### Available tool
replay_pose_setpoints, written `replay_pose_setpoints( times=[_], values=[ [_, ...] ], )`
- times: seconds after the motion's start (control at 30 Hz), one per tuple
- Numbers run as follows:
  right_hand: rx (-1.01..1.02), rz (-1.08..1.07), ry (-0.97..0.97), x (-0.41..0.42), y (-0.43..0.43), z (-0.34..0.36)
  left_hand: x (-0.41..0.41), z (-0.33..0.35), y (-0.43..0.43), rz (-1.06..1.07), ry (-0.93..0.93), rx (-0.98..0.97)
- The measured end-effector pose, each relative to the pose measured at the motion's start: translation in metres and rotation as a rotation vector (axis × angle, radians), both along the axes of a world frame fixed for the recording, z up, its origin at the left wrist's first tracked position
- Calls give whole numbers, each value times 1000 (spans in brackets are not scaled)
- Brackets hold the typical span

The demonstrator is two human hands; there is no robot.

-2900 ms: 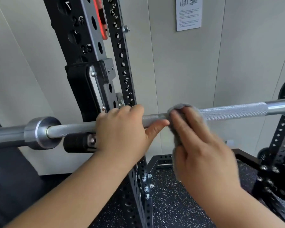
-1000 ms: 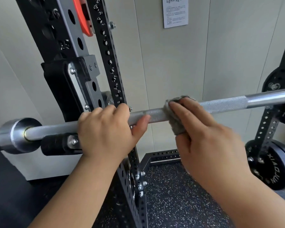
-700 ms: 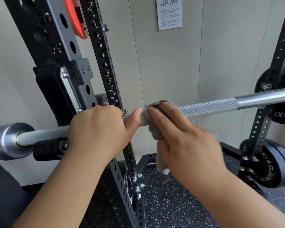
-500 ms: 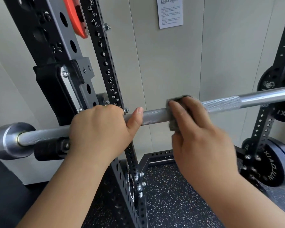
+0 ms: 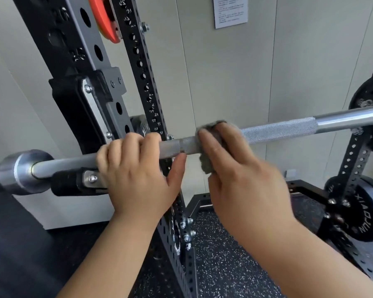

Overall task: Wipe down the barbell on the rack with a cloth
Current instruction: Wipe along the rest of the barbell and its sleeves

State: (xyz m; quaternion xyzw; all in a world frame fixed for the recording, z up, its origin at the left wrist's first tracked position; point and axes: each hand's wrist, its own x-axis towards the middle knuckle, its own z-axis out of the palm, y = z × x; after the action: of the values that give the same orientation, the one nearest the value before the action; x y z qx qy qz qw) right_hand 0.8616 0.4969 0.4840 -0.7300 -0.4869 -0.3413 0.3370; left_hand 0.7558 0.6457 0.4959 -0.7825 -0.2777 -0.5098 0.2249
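Observation:
A silver barbell [image 5: 278, 131] runs across the view from lower left to upper right, resting on the black rack's hook [image 5: 78, 183]. My left hand [image 5: 138, 175] grips the bar just right of the hook, fingers over the top and thumb underneath. Just to the right, my right hand [image 5: 241, 177] holds a small grey cloth [image 5: 206, 162] wrapped round the knurled part of the bar, fingers over the top. Most of the cloth is hidden under those fingers.
The black perforated rack upright [image 5: 144, 87] stands right behind my left hand, with an orange part [image 5: 105, 20] near the top. Black weight plates [image 5: 366, 214] hang on a second upright at the right. A speckled rubber floor [image 5: 222, 261] lies below, and a wall with a paper notice [image 5: 229, 10] behind.
My right hand has slid the cloth left and right along the bar, ending close to my left thumb again. My left hand has kept its grip; the camera shifted slightly.

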Motion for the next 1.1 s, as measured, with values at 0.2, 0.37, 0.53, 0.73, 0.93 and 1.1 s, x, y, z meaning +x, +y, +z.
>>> replay_pose_setpoints(
  times=[0.2, 0.37, 0.53, 0.73, 0.93, 1.1],
  values=[
    [-45, 88, -43, -8, 15, 1, -3, 5, 7, -58, 7, 41],
    [123, -22, 11, 31, -22, -5, 1, 6, 10, -47, -23, 51],
    [61, 34, 0, -2, 7, -3, 6, 8, 5, -12, -47, -19],
    [67, 56, -15, 27, -14, 2, 0, 15, 0, -10, 46, -73],
    [81, -32, 93, 17, -3, 2, 8, 20, 6, 37, 22, -53],
    [62, 27, 53, 30, -9, 16, 1, 44, 3, 49, 245, -155]
  ],
)
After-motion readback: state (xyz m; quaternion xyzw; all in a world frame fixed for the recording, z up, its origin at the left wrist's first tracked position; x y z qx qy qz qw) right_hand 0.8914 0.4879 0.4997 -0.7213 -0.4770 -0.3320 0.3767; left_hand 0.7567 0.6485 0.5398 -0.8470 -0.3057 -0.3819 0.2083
